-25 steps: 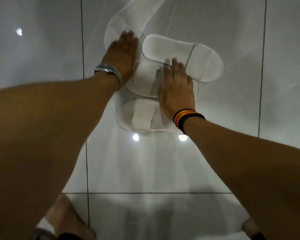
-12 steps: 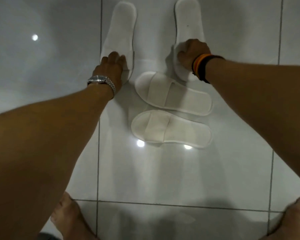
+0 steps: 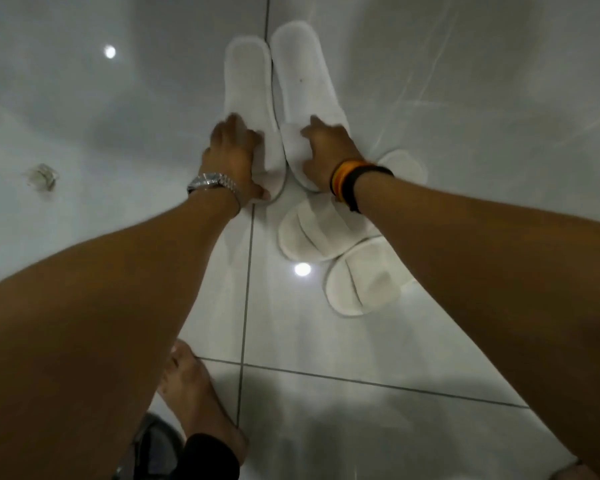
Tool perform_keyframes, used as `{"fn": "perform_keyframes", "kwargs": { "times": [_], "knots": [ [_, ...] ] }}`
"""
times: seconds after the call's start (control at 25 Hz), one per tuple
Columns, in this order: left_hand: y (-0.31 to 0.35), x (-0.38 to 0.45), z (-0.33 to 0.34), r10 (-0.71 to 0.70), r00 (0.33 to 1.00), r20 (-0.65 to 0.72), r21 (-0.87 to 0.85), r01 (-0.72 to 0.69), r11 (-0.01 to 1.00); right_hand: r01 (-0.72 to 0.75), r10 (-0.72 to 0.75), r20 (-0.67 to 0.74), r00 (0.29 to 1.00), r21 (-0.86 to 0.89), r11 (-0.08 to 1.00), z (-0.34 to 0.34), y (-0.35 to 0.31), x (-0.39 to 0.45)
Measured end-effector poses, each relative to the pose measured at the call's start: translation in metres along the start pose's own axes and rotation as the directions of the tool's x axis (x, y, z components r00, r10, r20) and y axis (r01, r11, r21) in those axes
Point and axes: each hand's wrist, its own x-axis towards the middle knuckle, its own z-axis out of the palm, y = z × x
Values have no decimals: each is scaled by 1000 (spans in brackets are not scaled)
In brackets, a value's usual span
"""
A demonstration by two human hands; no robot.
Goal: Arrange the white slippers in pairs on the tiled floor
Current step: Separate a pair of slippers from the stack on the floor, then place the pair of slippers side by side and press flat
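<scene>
Two white slippers lie side by side on the glossy tiled floor, heels pointing away from me. My left hand [image 3: 234, 154], with a silver watch, rests on the toe band of the left slipper [image 3: 246, 84]. My right hand [image 3: 326, 150], with orange and black wristbands, presses on the toe band of the right slipper [image 3: 303, 74]. Two more white slippers lie nearer to me: one [image 3: 310, 233] just below my right wrist, another [image 3: 364, 275] partly under my right forearm. Both are angled to the right and overlap slightly.
A small clear object [image 3: 42, 176] sits on the floor at the left. My bare foot [image 3: 194, 386] stands on the tiles below my left arm. Dark grout lines [image 3: 246, 271] cross the floor. Ceiling lights reflect as bright spots.
The two far slippers were apart half a second ago and now lie touching side by side. Both my hands moved inward with them. The near two slippers stay where they were.
</scene>
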Motion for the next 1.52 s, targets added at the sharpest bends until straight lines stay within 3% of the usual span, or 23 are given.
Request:
{"fn": "perform_keyframes", "kwargs": {
  "times": [0.12,0.4,0.56,0.68,0.8,0.88,0.96,1.12,1.28,1.4,1.52],
  "knots": [
    [5,-34,23,42,998,50,-119,-36,992,-6,6,28,1000,-9,1000,18,15,-43],
    [27,-55,43,97,994,60,-72,-92,993,-69,69,-4,998,71,995,43,26,-84],
    [39,-79,45,147,988,-48,-30,-148,988,-64,93,-187,978,156,986,40,33,-108],
    [72,-124,51,329,944,-35,-24,-330,944,-178,223,-282,933,174,968,40,60,-164],
    [112,-163,68,498,854,152,68,-512,857,-318,331,-154,931,109,942,52,99,-222],
    [135,-167,85,508,821,260,147,-554,820,-308,308,20,951,3,951,68,120,-249],
    [154,-165,100,482,824,299,210,-549,809,-248,256,67,964,-104,963,79,140,-263],
    [200,-164,118,462,827,321,220,-540,813,-279,277,-39,960,-179,943,61,191,-276],
    [273,-112,104,487,843,228,141,-523,840,-254,245,-70,967,-178,951,15,244,-270],
    [319,-66,75,461,870,178,72,-478,875,-257,243,-155,958,-76,963,-13,255,-251],
    [342,-71,58,488,865,122,81,-498,863,-222,217,-317,923,21,975,-43,250,-233]
  ]
}}
